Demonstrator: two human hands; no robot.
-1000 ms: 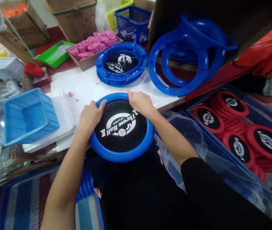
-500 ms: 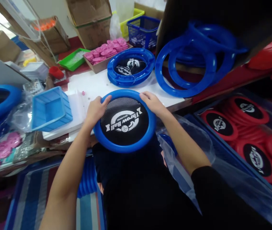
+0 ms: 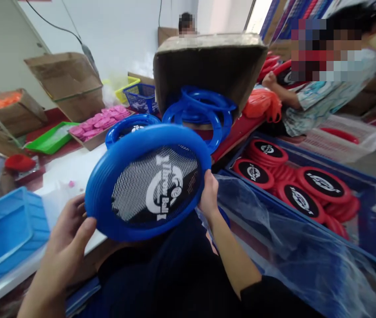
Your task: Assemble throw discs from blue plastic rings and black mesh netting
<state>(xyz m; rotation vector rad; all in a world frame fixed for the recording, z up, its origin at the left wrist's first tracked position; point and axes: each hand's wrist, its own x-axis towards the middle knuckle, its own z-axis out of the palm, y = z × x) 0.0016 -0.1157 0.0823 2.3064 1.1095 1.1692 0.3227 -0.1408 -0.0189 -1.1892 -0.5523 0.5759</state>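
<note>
A blue-rimmed disc (image 3: pixel 155 221) with black mesh and a white "Throw Ball" print is held up, tilted, over the table's near edge. My left hand (image 3: pixel 67 234) grips its lower left rim, thumb in front and fingers partly hidden behind. At the right rim, my right hand (image 3: pixel 209 192) is closed on the disc, most of its fingers out of sight. Behind it, partly covered, lies another blue disc (image 3: pixel 118 128) with a similar print. Several blue plastic rings (image 3: pixel 219 128) spill from a tipped cardboard box (image 3: pixel 208 42).
A light-blue bin (image 3: pixel 9 229) stands at left. Farther back are a green tray (image 3: pixel 49 139), a box of pink pieces (image 3: pixel 100 121) and a dark-blue basket (image 3: pixel 141 98). At right, red discs (image 3: pixel 298 201) lie stacked in a large blue crate (image 3: pixel 227 174); a co-worker's hand (image 3: pixel 269 81) holds red rings.
The disc has been raised and tilted up toward the camera, both hands still on its rim. My view has swung up and right, bringing two other people into sight.
</note>
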